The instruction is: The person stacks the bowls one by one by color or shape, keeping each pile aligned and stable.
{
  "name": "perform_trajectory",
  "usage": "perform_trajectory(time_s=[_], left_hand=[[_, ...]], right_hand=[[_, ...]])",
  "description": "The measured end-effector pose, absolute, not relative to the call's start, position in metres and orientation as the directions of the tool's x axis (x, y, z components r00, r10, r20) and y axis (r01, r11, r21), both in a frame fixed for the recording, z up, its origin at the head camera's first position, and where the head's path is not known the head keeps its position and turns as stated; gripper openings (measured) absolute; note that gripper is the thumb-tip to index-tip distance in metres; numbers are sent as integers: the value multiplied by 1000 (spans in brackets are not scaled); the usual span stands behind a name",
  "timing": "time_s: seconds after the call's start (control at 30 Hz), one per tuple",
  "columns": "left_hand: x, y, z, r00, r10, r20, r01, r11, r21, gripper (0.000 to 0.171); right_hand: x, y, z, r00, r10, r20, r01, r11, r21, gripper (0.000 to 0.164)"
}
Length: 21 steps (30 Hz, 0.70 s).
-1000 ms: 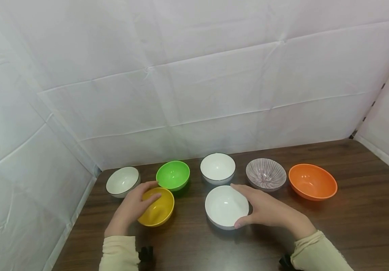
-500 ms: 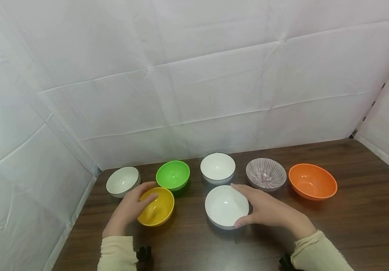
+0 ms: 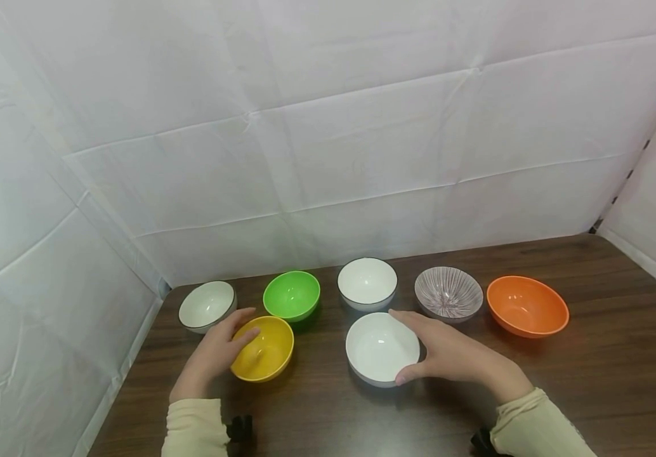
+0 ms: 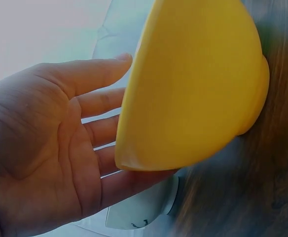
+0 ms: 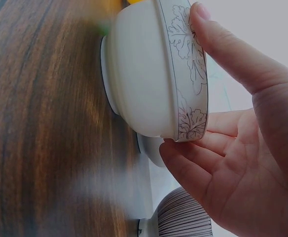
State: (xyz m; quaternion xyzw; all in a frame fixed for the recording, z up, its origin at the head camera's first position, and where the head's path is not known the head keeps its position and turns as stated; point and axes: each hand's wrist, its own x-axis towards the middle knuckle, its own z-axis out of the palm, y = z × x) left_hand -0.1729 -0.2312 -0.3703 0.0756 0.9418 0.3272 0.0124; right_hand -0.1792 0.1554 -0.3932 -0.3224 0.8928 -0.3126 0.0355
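Yellow bowl [image 3: 271, 355]: our left hand [image 3: 214, 352] loosely spread at its side, gripping nothing. Nearer white bowl [image 3: 376, 352]: our right hand [image 3: 450, 349] grips it across. Neither looks lifted yet.

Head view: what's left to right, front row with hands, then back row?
Front: left hand, yellow bowl, near white bowl, right hand. Back: left white bowl, green bowl, middle white bowl, striped bowl, orange bowl.

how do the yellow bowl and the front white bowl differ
The yellow bowl looks plain outside; the front white bowl has a dark leaf-like line pattern below its rim. The front white bowl looks somewhat wider than the yellow bowl in the head view. Both stand upright on the table.
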Motion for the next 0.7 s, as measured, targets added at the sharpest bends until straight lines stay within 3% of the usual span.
perform_trajectory(time_s=[0.7], left_hand=[[-172,-233,-372,-998,54,-21,30,786,617,31]], right_hand=[[-178,153,-392,-798,-588,132,-543,606,-581,107]])
